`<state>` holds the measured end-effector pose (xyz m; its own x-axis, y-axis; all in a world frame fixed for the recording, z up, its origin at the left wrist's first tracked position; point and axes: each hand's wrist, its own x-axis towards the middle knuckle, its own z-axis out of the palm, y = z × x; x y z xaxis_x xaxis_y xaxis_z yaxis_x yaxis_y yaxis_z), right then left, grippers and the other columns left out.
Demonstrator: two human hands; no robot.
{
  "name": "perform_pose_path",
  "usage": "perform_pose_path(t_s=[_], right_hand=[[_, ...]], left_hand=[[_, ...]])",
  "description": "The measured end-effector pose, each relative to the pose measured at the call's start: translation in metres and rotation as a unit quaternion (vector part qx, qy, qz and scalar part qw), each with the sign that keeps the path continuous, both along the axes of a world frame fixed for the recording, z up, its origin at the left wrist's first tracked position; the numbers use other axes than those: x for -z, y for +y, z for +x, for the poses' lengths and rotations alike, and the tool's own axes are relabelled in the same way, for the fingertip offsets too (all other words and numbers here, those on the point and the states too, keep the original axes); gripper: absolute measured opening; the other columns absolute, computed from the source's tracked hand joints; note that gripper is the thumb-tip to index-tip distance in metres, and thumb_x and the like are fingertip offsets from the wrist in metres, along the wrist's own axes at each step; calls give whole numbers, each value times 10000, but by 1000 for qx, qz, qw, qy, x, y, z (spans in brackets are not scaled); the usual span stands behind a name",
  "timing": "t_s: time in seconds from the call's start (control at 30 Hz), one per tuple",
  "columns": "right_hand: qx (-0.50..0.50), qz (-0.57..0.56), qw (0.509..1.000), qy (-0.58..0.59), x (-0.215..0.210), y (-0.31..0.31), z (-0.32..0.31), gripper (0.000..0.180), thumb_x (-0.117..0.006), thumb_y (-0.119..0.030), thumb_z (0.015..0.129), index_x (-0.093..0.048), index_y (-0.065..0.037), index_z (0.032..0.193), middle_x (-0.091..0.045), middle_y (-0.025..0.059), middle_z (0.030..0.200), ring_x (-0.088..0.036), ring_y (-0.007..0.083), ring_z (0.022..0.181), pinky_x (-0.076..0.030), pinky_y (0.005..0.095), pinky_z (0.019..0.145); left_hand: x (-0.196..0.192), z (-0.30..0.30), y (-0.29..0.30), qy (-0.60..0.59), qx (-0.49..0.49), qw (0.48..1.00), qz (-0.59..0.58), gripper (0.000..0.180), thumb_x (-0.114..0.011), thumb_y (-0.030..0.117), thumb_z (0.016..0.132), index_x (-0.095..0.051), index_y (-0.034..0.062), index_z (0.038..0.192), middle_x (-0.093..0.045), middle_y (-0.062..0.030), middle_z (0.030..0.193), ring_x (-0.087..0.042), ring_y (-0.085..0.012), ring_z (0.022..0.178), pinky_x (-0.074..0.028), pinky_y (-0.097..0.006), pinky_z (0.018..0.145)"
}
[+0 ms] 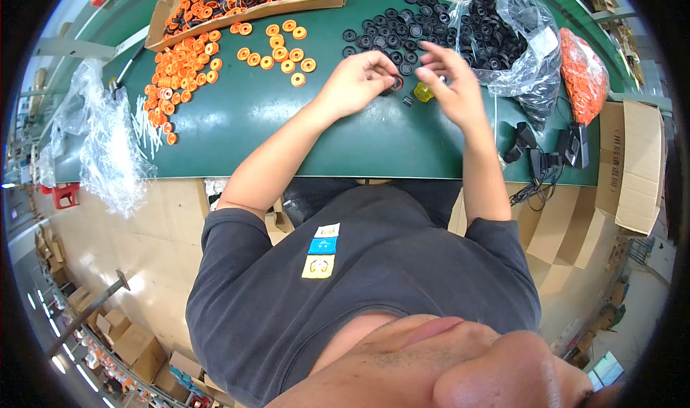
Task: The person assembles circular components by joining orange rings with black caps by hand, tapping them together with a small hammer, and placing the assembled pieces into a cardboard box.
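My left hand (359, 83) is closed in a pinch on a small round black part with an orange-red edge (394, 84), partly hidden by the fingertips. Close beside it on the right, my right hand (454, 88) has its thumb and fingers apart. Under its thumb sits a yellow see-through piece (422, 92). A small black block (407, 101) lies on the green table (302, 135) between the hands. Just beyond the fingertips spread many loose black round parts (388, 30). Several orange rings (287, 54) lie to the left of my left hand.
A cardboard tray (251, 10) of orange and black parts stands at the back left, with an orange ring heap (176, 66) before it. Clear bags hold black parts (496, 34) and orange parts (582, 77) at right. Black adapters with cables (539, 153) lie near the right edge.
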<state>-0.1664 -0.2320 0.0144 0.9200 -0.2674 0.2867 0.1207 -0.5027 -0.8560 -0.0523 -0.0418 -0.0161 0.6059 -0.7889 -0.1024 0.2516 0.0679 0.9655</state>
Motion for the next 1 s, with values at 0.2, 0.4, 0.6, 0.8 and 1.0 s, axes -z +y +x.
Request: perform_pose_path(t_s=[0.2,0.4,0.6,0.8,1.0], right_hand=[[31,-260,948,181,-16,-30,-60,436,-783,-157,818,-651,-23,1212,-641,155,995,-657,319,911,-526,405,844],[-14,-242,921,303,-7,-43,-58,271,-719,-134,831,-662,-21,1071,-628,154,844,-637,350,814,-495,445,743],[-100,63,923,366,0,-50,-70,131,-592,-111,983,-579,-17,1074,-628,62,793,-597,121,675,-496,303,610],[-111,278,877,376,-32,-9,-92,296,-546,-123,1041,-482,-28,1315,-618,38,821,-532,75,526,-412,209,477],[-73,-276,948,138,-36,25,-88,488,-589,-72,964,-478,-56,1439,-675,196,973,-683,369,847,-542,454,724]], left_hand=[[-11,-11,2,-458,121,868,146,131,-705,124,863,-689,46,967,-688,-102,895,-687,-284,854,-546,-399,770],[-3,-3,5,-520,59,845,110,135,-707,160,859,-692,61,948,-648,-111,930,-656,-323,891,-535,-426,769],[4,15,4,-502,-49,858,95,108,-688,139,862,-706,56,929,-647,-96,885,-640,-269,765,-529,-378,706],[4,18,6,-494,-84,859,107,118,-691,147,870,-708,60,947,-635,-85,868,-614,-242,716,-518,-361,677],[5,16,7,-503,-72,855,102,100,-682,139,868,-699,60,927,-638,-89,869,-651,-254,763,-531,-377,698]])
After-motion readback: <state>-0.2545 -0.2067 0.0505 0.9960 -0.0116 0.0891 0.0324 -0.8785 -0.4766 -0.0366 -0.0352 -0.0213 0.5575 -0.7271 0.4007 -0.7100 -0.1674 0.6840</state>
